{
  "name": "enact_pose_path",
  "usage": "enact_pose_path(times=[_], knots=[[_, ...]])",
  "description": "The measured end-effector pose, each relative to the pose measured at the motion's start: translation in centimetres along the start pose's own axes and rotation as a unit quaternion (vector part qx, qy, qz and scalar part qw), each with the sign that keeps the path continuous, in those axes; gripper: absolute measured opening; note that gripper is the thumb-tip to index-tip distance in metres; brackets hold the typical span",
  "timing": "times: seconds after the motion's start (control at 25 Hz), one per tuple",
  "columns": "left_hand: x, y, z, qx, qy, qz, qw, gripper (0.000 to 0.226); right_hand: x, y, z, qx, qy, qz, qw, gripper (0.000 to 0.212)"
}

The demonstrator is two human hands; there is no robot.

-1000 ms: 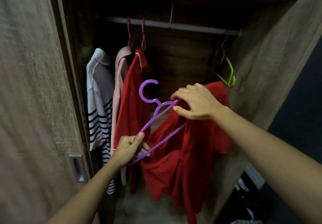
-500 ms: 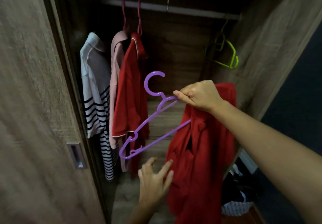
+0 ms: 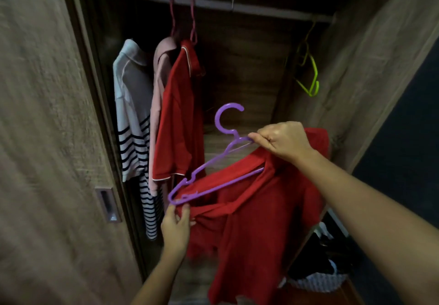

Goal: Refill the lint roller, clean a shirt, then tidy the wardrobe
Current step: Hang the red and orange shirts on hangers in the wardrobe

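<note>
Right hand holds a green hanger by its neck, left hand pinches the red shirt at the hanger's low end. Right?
No: head view shows the hanger in the right hand is purple, not green. The left hand does pinch the shirt.

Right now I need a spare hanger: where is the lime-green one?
In the head view the lime-green hanger hangs at the right end of the wardrobe rail, beside the right side wall, above the right hand gripping the purple hanger.

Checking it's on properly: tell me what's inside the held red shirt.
The purple hanger enters the red shirt below the right hand; its left end is bare, above the left hand pinching the cloth. The part inside is hidden.
</note>
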State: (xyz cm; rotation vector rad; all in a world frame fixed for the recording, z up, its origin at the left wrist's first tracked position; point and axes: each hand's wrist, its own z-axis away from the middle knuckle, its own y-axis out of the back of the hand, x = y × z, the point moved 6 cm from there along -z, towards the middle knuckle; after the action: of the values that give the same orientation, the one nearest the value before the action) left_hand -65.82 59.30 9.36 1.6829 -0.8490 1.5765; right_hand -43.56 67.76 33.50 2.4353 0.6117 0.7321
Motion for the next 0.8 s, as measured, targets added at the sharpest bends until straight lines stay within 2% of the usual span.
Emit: enact_pose_path(times=[0.08, 0.16, 0.28, 0.32, 0.44, 0.52, 0.6, 0.64, 0.72, 0.8], knots=[[2.2, 1.7, -0.6, 0.009, -0.06, -0.08, 0.995, 0.041, 0.4, -0.4, 0.7, 0.0, -0.011, 0.006, 1.0, 0.071], [4.0, 2.9, -1.3, -0.012, -0.08, -0.143, 0.986, 0.053, 0.9, -0.5, 1.7, 0.005, -0.011, 0.022, 1.0, 0.069], [7.0, 2.9, -1.4, -0.046, -0.109, -0.231, 0.966, 0.038, 0.5, -1.3, 3.2, 0.0, -0.016, 0.05, 0.999, 0.067], [8.5, 2.4, -1.1, -0.046, -0.144, -0.256, 0.955, 0.033, -0.1, -1.7, 3.5, -0.003, -0.034, 0.046, 0.998, 0.068], [12.8, -0.1, 1.2, -0.112, -0.331, -0.276, 0.895, 0.037, -0.4, -2.3, 4.3, -0.008, -0.169, -0.021, 0.985, 0.072], [13.6, -0.1, 1.5, -0.139, -0.388, -0.279, 0.867, 0.045, 0.4, -2.6, 5.2, -0.035, -0.257, -0.074, 0.963, 0.069], [13.7, 1.4, 0.2, -0.068, -0.386, -0.315, 0.864, 0.053, 0.8, -2.2, 5.8, -0.033, -0.295, -0.107, 0.949, 0.07], [13.7, 1.7, -0.5, -0.056, -0.381, -0.344, 0.856, 0.055, 0.8, -2.0, 5.7, -0.029, -0.303, -0.116, 0.946, 0.07], [13.9, 1.3, -1.2, -0.098, -0.389, -0.364, 0.841, 0.057, 0.4, -1.8, 5.2, -0.018, -0.309, -0.127, 0.942, 0.069], [14.7, 1.6, -1.7, -0.109, -0.368, -0.324, 0.865, 0.053, 0.3, -1.4, 4.7, -0.003, -0.303, -0.144, 0.942, 0.064]])
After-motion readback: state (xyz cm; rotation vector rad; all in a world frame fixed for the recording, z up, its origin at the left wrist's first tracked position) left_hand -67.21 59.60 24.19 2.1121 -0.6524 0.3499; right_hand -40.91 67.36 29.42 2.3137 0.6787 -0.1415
